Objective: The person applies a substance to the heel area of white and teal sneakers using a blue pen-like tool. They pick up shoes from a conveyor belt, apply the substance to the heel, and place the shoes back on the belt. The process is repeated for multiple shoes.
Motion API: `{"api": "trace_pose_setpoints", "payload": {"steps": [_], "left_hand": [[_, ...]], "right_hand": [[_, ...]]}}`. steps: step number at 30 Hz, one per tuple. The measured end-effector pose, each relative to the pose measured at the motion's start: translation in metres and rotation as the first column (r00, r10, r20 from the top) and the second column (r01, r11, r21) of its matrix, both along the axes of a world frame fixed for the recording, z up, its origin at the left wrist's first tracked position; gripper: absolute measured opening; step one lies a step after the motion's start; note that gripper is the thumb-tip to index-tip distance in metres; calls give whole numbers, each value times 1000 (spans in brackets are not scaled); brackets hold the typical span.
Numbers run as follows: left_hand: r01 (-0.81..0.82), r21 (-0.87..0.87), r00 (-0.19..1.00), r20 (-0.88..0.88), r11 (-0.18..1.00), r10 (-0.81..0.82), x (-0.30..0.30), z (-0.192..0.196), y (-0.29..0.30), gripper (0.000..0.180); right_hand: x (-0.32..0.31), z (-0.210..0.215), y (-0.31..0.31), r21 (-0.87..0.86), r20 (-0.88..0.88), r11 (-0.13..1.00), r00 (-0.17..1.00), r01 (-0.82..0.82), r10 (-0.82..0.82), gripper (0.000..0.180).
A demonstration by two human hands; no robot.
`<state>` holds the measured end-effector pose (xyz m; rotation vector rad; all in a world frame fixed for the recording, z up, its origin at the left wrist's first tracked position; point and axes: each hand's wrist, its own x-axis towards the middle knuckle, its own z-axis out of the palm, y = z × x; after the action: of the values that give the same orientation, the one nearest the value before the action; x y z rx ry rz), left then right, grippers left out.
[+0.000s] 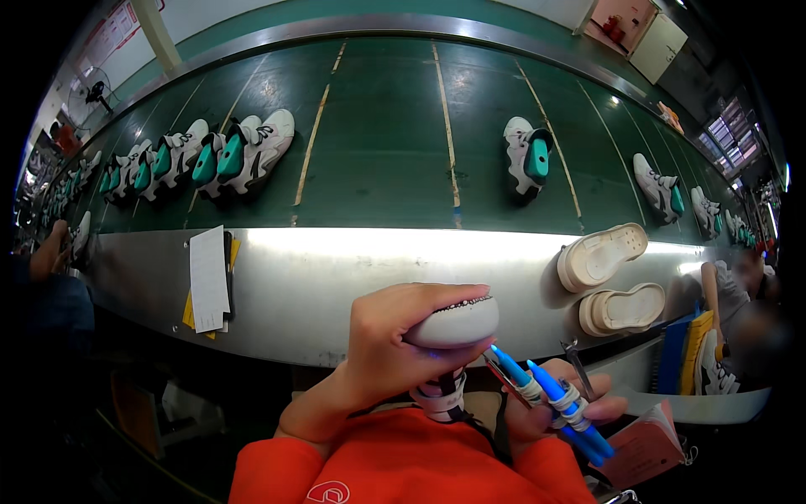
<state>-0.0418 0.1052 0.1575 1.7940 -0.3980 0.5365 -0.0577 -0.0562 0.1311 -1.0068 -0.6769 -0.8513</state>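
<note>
My left hand (378,336) is closed around a shoe, its rounded grey-white toe (457,323) pointing up and away from me. Below it the shoe's dark and white body (441,395) shows close to my chest, partly hidden by the hand. My right hand (579,399) grips two blue pens (554,391) with pale bands wrapped round them; their bright tips point up-left, just below the toe. A thin metal hooked tool (578,365) sticks up from the same hand. Another slim metal piece (502,374) lies along the pens; its kind is unclear.
Ahead runs a green conveyor belt (378,134) carrying white shoes with teal inserts (243,155). On the metal ledge (336,277) lie papers (208,281) at left and two cream shoe soles (623,309) at right. A pink booklet (642,449) sits at lower right. Other people work at both sides.
</note>
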Motion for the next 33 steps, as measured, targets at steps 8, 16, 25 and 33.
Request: {"api": "trace_pose_setpoints", "payload": {"steps": [8,16,25,33], "left_hand": [[30,13,999,-14,999,-30,0,-3,8,44],[89,25,996,27,996,-89,1,1,8,44],[65,97,998,14,993,-67,5,1,14,40],[-201,-60,930,-324,978,171,89,-47,71,44]], "right_hand": [[-35,11,-16,-733,-253,649,804,203,-538,33],[-2,52,-33,-580,-117,801,988,-147,97,55],[4,45,-33,-295,-162,934,974,-202,160,35],[-5,1,-30,10,-628,1000,778,-13,17,45]]}}
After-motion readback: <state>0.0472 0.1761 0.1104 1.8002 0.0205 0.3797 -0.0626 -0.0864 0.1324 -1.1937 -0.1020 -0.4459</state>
